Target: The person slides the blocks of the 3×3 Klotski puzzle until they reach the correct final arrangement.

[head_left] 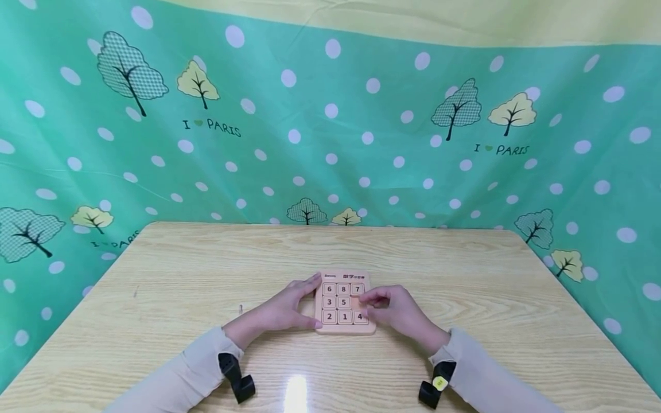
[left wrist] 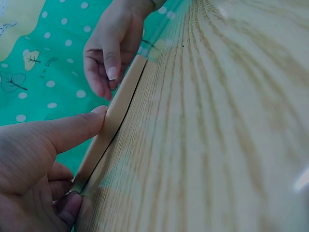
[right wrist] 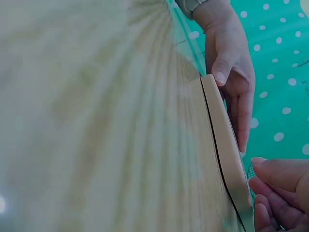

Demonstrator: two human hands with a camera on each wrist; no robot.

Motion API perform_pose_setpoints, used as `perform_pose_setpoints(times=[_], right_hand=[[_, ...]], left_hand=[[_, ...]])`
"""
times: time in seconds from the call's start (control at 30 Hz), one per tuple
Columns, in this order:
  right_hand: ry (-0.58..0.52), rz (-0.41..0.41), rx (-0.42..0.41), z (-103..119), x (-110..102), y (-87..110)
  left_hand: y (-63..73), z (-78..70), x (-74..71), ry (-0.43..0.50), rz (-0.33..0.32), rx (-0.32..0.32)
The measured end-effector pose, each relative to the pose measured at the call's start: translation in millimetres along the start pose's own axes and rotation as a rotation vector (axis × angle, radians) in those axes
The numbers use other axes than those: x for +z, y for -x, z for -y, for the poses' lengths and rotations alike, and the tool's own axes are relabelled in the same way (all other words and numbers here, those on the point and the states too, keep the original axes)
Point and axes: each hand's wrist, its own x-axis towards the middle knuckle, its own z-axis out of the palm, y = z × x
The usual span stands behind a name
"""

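Note:
A pinkish sliding number puzzle (head_left: 345,330) lies on the table, its square tiles set in three rows. The rows read 6, 8, 7, then 3, 5 and a bare slot (head_left: 356,304), then 2, 1, 4. My left hand (head_left: 284,307) holds the board's left side, thumb at the lower corner and fingers along the upper edge. Over the right side reaches my right hand (head_left: 400,310), its index finger and thumb at the bare slot and the 4 tile (head_left: 360,316). In the right wrist view, the right fingers (right wrist: 280,174) are loosely bent beside the board's edge.
The light wood-grain table (head_left: 217,258) spreads around the puzzle. Behind it hangs a green dotted curtain (head_left: 330,137) with printed trees. Black wrist mounts (head_left: 237,378) sit at both sleeve cuffs. A bright light reflection (head_left: 296,396) shows near the front.

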Motion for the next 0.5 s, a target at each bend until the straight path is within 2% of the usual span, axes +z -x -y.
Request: perform_pose_setpoints(times=[0.27,0.5], right_hand=[[0.035,-0.013,0.029,1.0,3.7,8.8],[0.049,-0.011,0.014,-0.9,4.0,10.7]], left_hand=[[0.5,0.2,-0.6,-0.003,-0.002,0.016],[-0.1,0.5,-0.1,-0.018,-0.001,0.012]])
